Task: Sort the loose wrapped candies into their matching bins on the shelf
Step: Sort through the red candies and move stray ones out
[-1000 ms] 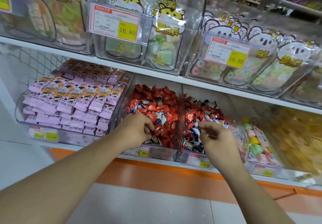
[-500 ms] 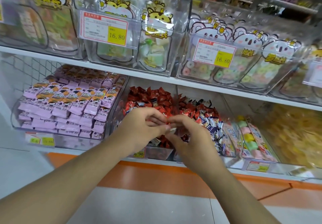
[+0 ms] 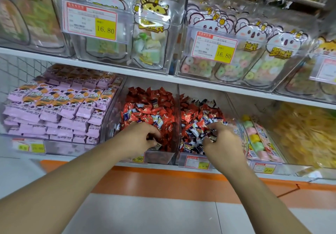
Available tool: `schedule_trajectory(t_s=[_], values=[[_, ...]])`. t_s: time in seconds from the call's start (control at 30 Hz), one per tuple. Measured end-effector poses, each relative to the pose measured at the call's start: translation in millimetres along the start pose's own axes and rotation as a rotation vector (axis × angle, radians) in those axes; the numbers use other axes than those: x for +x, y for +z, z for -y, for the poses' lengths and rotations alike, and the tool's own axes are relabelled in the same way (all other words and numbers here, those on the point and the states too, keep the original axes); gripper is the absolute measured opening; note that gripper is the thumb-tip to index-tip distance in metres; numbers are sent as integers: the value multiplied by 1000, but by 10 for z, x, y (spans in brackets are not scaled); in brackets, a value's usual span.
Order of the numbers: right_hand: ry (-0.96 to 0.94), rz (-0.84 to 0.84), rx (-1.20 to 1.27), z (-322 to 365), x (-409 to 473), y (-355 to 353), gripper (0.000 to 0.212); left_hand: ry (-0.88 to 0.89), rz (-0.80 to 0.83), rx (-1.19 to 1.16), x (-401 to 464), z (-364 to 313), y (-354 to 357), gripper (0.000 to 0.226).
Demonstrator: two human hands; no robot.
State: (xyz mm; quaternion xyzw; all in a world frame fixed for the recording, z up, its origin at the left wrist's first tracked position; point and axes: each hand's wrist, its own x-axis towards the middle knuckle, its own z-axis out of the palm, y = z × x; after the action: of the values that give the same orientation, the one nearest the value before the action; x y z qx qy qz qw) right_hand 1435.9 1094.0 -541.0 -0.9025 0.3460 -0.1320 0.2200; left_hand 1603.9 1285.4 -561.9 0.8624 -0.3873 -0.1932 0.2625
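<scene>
Both hands are down in the lower shelf now, each in its own clear bin. The left hand is buried at the front of the red candy bin, fingers curled tight and pinching a small wrapped candy low against the front wall; its colours are hard to read, though it looks paler than the red wrappers piled around it. The right hand works the neighbouring mixed bin, where dark blue-and-white wrappers lie heaped among red ones. Its fingers are curled over too, closing on a dark wrapped piece at the top of the heap.

This reads as the picking step: 2 hands, 2 bins, each one fishing out a stray. The sorting looks well short of finished, since blue-and-white pieces show among the reds on the left, and plenty of red sits in the right-hand bin.

Next, I'd judge, each pinched candy has to be lifted clear of its pile and carried over the divider into the matching side. That calls for a firm pinch on slippery wrappers and a clean lift over the wall so neighbours don't spill.

Beside all this, the pink packets stacked at far left and the pastel marshmallow sticks at right lie apart from both hands.
</scene>
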Motion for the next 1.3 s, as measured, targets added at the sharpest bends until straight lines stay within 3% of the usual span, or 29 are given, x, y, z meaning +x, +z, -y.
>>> schedule_trajectory(t_s=[0.2, 0.33, 0.43, 0.53, 0.63, 0.77, 0.97, 1.13, 1.3], values=[[-45, -4, 28, 95, -34, 48, 44, 31, -101, -4, 60, 44, 4, 8], [-250, -45, 161, 282, -105, -5, 33, 73, -264, -347, -36, -71, -115, 10], [-339, 39, 398, 449, -170, -38, 23, 129, -214, -617, -158, -289, -205, 14], [-335, 31, 488, 507, -202, -36, 14, 185, -160, -685, -239, -397, -214, 16], [-228, -58, 460, 406, -153, -51, 14, 149, -173, -604, -239, -267, -231, 15], [-97, -166, 257, 184, -65, -109, 19, 79, -117, -296, -199, 73, -206, 19], [-27, -115, 300, 113, -20, -25, 19, 24, 165, -41, -67, 254, -133, 24], [-39, -99, 289, 104, -12, 17, 17, 44, 364, 20, -33, 190, -144, 33], [-36, -87, 286, 84, -5, 26, 18, 90, 388, 65, -75, 191, -149, 35]])
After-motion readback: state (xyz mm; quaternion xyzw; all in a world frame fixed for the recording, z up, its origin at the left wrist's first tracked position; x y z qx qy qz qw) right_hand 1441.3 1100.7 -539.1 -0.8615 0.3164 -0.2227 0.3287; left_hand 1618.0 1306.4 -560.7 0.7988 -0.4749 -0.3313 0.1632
